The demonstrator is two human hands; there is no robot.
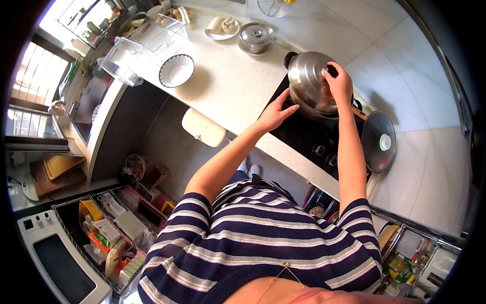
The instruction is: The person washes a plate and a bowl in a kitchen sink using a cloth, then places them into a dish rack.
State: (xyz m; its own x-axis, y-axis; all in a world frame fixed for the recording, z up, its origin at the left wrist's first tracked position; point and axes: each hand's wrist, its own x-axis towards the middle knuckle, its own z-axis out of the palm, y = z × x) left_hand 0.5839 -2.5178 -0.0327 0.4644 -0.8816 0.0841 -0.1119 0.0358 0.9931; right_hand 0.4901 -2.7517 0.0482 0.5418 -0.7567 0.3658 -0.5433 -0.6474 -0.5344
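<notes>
I find the steel pot (pixel 308 112) on the black hob (pixel 306 137), directly ahead of the left hand (pixel 276 113) and beneath the right hand (pixel 340 86). Its domed lid (pixel 309 76) covers it; whether fully seated, I cannot tell. The right hand is closed around the lid's black knob (pixel 331 71). The left hand is released, thumb and fingers spread, just beside the pot's near left side; contact I cannot confirm.
</notes>
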